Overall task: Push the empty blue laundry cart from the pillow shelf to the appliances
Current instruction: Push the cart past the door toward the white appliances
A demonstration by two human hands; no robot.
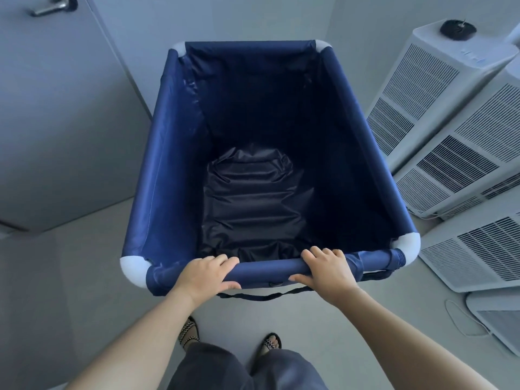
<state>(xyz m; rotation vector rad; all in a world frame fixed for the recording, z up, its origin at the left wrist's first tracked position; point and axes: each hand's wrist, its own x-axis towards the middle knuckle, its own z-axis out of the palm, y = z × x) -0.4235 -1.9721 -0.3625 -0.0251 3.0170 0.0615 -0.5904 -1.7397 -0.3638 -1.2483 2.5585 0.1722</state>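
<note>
- Door (56,114): grey, with a lever handle (52,7) at its top; it stands well forward and to the left of the left hand.
- Left hand (206,273): clamped on the near rim bar of the blue laundry cart (171,153), fingers curled over the top and thumb beneath.
- Blue laundry cart: extends forward from both hands, and its dark fabric interior holds nothing. A white corner cap (133,267) sits outboard of each hand. A dark strap (261,296) hangs just below the bar between the hands.
- Right hand (326,270): clamped on the same bar, apart from the left hand, fingers over and thumb under.
- White louvred appliances (455,170): a row on the floor forward and to the right of the right hand, near the cart's right wall.
</note>
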